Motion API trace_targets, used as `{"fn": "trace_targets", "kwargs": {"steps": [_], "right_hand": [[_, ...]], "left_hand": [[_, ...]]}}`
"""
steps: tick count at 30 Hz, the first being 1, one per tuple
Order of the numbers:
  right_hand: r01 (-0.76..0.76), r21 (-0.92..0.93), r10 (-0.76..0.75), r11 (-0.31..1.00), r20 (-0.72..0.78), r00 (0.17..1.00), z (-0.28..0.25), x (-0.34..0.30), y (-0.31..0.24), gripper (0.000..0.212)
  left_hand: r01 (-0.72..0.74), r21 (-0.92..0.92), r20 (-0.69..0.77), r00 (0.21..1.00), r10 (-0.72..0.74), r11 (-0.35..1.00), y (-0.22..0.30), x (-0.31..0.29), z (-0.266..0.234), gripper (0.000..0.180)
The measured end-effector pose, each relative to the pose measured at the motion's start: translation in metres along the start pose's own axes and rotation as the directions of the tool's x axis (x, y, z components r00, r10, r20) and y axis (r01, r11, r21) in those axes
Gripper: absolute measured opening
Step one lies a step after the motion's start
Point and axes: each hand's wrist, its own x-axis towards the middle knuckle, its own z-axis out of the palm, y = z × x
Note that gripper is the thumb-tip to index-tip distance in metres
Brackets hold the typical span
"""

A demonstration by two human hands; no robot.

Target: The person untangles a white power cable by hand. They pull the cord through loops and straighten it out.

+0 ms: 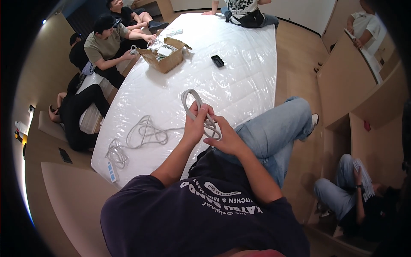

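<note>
mattress in clear plastic wrap (246, 85) is the work surface, with people sitting round it and an open cardboard box (169, 65) of cables at the far left, a co-worker's hands at it. small black case (217, 61) on the wrap past the hands.

grey cable coil (185, 102) is up in front of the torso, off the mattress, in both hands. left hand (198, 120): fingers curled round the coil's middle, upper loop sticking out above. right hand (224, 136): thumb and fingers on the lower loops; exact pinch can't be told.

loose cable (150, 139) lies in slack loops to the left; one strand runs behind the left forearm, likely into the coil, join hidden. white strip with blue squares (112, 172) at the near-left edge, more loops beside it.

my read: mid-coiling, a few turns gathered, plenty left out. next turn calls for left keeping the bundle pinched, right drawing slack in at matching loop size. watch for snags, slack is crossed over itself.
</note>
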Motion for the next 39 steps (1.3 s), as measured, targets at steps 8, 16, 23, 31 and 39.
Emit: {"fn": "trace_targets", "kwargs": {"steps": [8, 16, 23, 31, 39], "right_hand": [[-0.166, 0.107, 0.151, 0.98, 0.137, 0.979, -0.001, -0.004, -0.004, 0.041], [-0.285, 0.283, 0.235, 0.916, 0.197, 0.952, -0.003, -0.003, -0.002, 0.037], [-0.086, 0.002, 0.072, 0.996, 0.521, 0.85, 0.008, -0.011, 0.012, 0.026], [-0.326, 0.163, 0.261, 0.931, 0.328, 0.908, -0.001, -0.002, 0.008, 0.017], [-0.045, -0.03, 0.049, 0.999, 0.173, 0.984, -0.001, -0.005, 0.005, 0.022]], "left_hand": [[0.006, 0.006, 0.021, 1.0, -0.006, 1.0, 0.0, -0.011, 0.022, 0.014], [0.086, -0.596, -0.002, 0.994, -0.108, 0.798, 0.004, 0.006, -0.004, 0.023], [0.317, -0.929, 0.319, 0.948, -0.02, 0.189, 0.052, -0.007, -0.02, 0.031], [0.415, -0.865, 0.456, 0.884, 0.097, 0.283, 0.075, 0.02, -0.067, 0.03], [0.264, 0.668, 0.163, 0.861, -0.482, 0.696, 0.025, 0.001, -0.044, 0.042]]}}
